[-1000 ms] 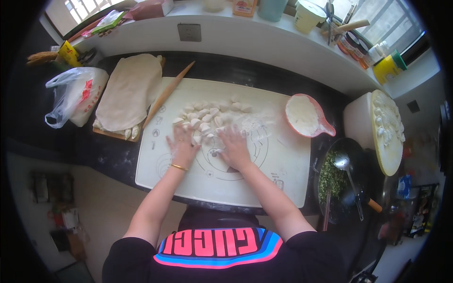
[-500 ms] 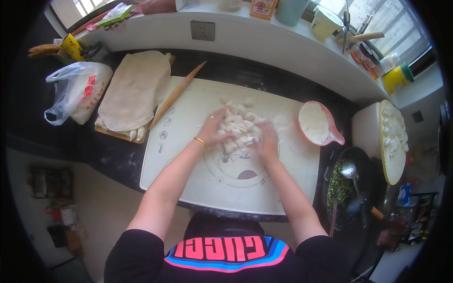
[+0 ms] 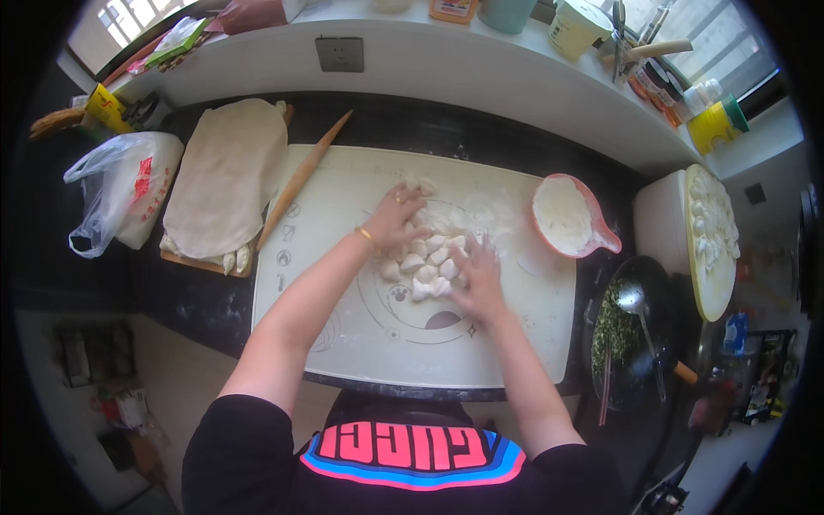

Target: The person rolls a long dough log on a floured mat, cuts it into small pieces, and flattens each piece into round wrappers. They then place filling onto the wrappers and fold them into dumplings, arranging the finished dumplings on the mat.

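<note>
Both hands have slid apart to flank the dough pieces (image 3: 425,262) mid-mat (image 3: 343,343), left hand (image 3: 396,219) and right hand (image 3: 476,275) each in a spread, flat grip; best rolled lightly through flour.

Under the palms: the left hand (image 3: 396,220) and right hand (image 3: 477,276) lie flat on the heap of small white dough pieces (image 3: 422,263), covering part of it; their count cannot be told.
Beside the heap, left: the large pale cloth (image 3: 225,176) hides what lies beneath it.
Far right of the heap: the dark pan's green filling (image 3: 614,330) is too small to identify.
</note>
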Demonstrator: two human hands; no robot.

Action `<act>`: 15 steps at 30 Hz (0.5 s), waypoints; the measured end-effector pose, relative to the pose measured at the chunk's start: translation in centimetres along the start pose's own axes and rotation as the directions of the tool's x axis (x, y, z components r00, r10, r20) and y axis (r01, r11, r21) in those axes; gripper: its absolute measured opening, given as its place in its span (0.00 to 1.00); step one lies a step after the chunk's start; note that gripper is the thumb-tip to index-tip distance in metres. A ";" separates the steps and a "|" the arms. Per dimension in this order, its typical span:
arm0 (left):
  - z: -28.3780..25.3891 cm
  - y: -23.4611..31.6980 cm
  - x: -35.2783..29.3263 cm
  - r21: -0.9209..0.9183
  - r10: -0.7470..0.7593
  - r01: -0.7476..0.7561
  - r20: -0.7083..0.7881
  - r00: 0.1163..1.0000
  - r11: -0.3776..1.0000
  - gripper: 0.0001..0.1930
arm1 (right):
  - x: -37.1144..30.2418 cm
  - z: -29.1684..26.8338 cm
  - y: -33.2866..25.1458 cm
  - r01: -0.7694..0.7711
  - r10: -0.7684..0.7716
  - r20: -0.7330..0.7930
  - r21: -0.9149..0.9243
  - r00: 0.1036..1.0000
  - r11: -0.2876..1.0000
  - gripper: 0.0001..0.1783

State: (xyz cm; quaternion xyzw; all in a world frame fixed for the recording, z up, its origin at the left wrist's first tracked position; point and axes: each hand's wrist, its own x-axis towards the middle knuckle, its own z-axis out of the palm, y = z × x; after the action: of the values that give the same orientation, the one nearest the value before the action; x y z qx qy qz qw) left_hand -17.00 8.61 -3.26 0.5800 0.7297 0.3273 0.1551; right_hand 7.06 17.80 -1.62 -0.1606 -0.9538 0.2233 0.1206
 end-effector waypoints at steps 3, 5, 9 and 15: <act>-0.7 1.9 -3.1 0.089 0.050 -0.057 0.078 0.996 0.994 0.41 | 0.4 2.2 -3.0 -0.013 0.013 -0.078 -0.005 0.997 1.000 0.41; -0.8 2.4 -5.2 0.170 -0.076 0.070 0.026 0.997 0.983 0.43 | 2.1 3.3 -4.2 -0.009 0.006 -0.057 -0.056 0.998 0.998 0.41; -0.5 -1.4 -9.8 0.174 -0.305 0.354 -0.255 0.918 0.919 0.40 | 5.5 4.5 -3.9 -0.092 0.074 -0.100 -0.193 0.992 0.977 0.41; -2.0 -2.3 -13.1 0.071 -0.347 0.383 -0.300 0.889 0.921 0.43 | 3.0 6.0 -7.8 -0.016 0.015 -0.049 -0.025 0.999 1.000 0.38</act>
State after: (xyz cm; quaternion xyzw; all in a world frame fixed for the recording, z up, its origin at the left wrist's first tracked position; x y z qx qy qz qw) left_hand -16.22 -4.61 -5.30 0.3883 0.8597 0.3241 0.0709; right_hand 0.48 9.93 -2.68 -0.1749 -0.9521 0.2080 0.1400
